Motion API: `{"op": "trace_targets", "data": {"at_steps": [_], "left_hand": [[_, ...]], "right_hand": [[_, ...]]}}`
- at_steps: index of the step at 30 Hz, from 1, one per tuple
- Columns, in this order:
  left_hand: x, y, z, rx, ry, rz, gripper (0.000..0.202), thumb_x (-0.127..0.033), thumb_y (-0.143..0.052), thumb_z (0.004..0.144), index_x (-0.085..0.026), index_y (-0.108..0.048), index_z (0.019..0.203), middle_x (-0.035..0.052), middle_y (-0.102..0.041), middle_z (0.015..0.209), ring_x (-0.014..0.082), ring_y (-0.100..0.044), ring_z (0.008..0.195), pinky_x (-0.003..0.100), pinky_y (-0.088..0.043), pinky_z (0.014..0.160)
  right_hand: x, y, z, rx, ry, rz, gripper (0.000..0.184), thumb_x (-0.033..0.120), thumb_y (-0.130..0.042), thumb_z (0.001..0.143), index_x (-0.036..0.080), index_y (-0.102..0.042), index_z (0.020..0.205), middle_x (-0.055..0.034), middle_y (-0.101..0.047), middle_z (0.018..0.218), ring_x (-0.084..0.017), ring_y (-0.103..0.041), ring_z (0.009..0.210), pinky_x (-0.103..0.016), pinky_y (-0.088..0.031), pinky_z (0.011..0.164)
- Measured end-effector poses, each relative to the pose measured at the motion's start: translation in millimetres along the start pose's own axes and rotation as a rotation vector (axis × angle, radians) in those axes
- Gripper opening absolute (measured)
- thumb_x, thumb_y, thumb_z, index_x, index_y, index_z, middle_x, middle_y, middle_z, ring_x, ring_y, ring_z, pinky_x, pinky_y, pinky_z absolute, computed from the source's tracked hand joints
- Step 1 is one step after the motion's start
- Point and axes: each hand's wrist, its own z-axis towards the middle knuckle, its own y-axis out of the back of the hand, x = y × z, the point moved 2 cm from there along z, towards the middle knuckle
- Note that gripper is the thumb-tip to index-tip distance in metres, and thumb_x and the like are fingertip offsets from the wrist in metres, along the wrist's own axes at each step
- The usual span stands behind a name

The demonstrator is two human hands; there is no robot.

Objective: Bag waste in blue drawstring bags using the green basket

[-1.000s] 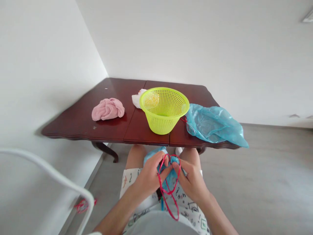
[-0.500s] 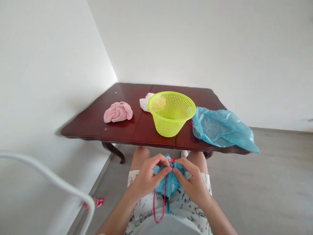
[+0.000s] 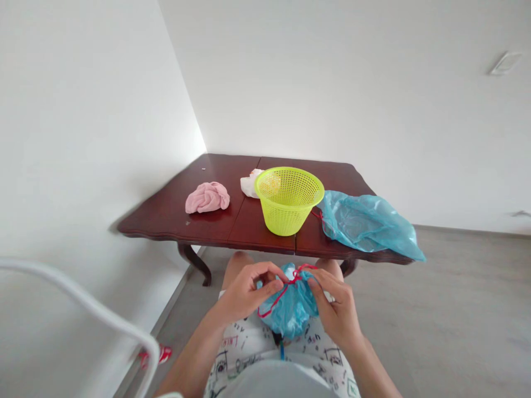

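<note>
We're resting the gathered blue bag [image 3: 290, 318] on our lap, seemingly because the thighs are propping it up and leaving both hands free for the red cord [image 3: 271, 305] around its neck. Our left hand [image 3: 251, 290] is pinching that cord, thumb against fingertip; our right hand [image 3: 336, 296] looks to be gripping its other side, probably steadying it. The green basket [image 3: 284, 220] is standing on the table [image 3: 207, 231].

The glossy, dark red-brown wooden desk [image 3: 166, 218] carries a crumpled pink cloth [image 3: 207, 198], a crumpled white item [image 3: 248, 186] partly behind an upright lime-green perforated plastic basket [image 3: 285, 221], and a translucent blue plastic bag [image 3: 367, 224] overhanging the front-right edge.
</note>
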Motion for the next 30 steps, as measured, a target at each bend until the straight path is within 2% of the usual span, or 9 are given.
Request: {"op": "trace_targets", "data": {"at_steps": [3,6,8,11,16,21,25,28,30], "left_hand": [[3,-8.4,-3,0.167,0.052,-0.194,0.063,-0.078,-0.073,0.109,-0.018,-0.084,0.121,0.0037,-0.07,0.086,0.0131,-0.053,0.069,0.025,-0.037,0.063],[8,-21.1,-7,0.259,0.133,-0.396,0.067,-0.084,-0.069,0.108,-0.02,-0.076,0.125,-0.0035,-0.058,0.072,0.0083,-0.038,0.051,0.024,-0.028,0.05],[10,-30.6,-9,0.324,0.166,-0.435,0.06,-0.079,-0.077,0.106,-0.022,-0.071,0.122,-0.0068,-0.055,0.065,0.0069,-0.034,0.041,0.023,-0.024,0.042],[7,-40.1,-9,0.382,0.14,-0.397,0.051,-0.068,-0.086,0.104,-0.023,-0.064,0.107,-0.0078,-0.054,0.06,0.0084,-0.04,0.039,0.023,-0.027,0.041],[-10,-30.8,-4,0.231,-0.057,-0.158,0.048,-0.061,-0.078,0.112,-0.019,-0.065,0.093,-0.0029,-0.057,0.076,0.0112,-0.049,0.066,0.024,-0.037,0.062],[-20,-11.6,0,0.152,-0.189,0.199,0.034,-0.047,-0.065,0.121,-0.02,-0.076,0.103,0.003,-0.071,0.096,0.0173,-0.062,0.086,0.029,-0.044,0.078],[-19,-2.7,1,-0.049,-0.29,0.28,0.032,-0.045,-0.061,0.123,-0.022,-0.076,0.109,0.0082,-0.076,0.12,0.0237,-0.07,0.113,0.035,-0.049,0.101],[-11,-3.1,-2,-0.127,-0.174,0.171,0.037,-0.052,-0.058,0.124,-0.021,-0.071,0.108,0.005,-0.074,0.107,0.0214,-0.068,0.099,0.033,-0.049,0.091],[-4,-6.5,-5,-0.126,-0.095,0.056,0.043,-0.06,-0.057,0.122,-0.022,-0.067,0.105,0.0012,-0.066,0.094,0.019,-0.06,0.086,0.031,-0.046,0.08]], "right_hand": [[8,1,-4,-0.04,-0.031,0.048,0.03,0.03,-0.067,0.12,0.038,-0.09,0.138,-0.0047,-0.09,0.12,-0.025,-0.084,0.103,-0.036,-0.069,0.094],[17,-1,-4,0.017,-0.028,0.112,0.029,0.031,-0.067,0.12,0.037,-0.091,0.136,-0.0053,-0.09,0.123,-0.025,-0.084,0.104,-0.035,-0.068,0.095],[22,-2,-3,0.05,-0.021,0.145,0.029,0.033,-0.067,0.12,0.035,-0.092,0.136,-0.0065,-0.09,0.125,-0.026,-0.085,0.107,-0.037,-0.068,0.097],[27,0,-1,0.015,-0.035,0.146,0.028,0.036,-0.068,0.12,0.032,-0.094,0.13,-0.0085,-0.091,0.119,-0.027,-0.084,0.104,-0.038,-0.068,0.095],[34,7,-6,-0.129,-0.079,0.119,0.029,0.042,-0.071,0.118,0.026,-0.094,0.112,-0.0081,-0.085,0.101,-0.025,-0.074,0.091,-0.035,-0.062,0.081],[30,6,-14,-0.304,-0.139,0.085,0.037,0.049,-0.073,0.116,0.023,-0.086,0.093,-0.0069,-0.074,0.092,-0.026,-0.064,0.094,-0.034,-0.054,0.081],[24,0,-9,-0.284,-0.196,0.137,0.042,0.057,-0.074,0.113,0.023,-0.081,0.091,-0.0045,-0.068,0.085,-0.022,-0.058,0.082,-0.03,-0.048,0.068],[21,-3,-5,-0.236,-0.204,0.163,0.045,0.059,-0.072,0.114,0.024,-0.076,0.086,-0.0024,-0.065,0.08,-0.019,-0.057,0.075,-0.028,-0.047,0.063],[21,-5,-5,-0.261,-0.194,0.165,0.039,0.057,-0.072,0.114,0.024,-0.078,0.094,-0.003,-0.07,0.085,-0.02,-0.062,0.078,-0.028,-0.052,0.067]]}}
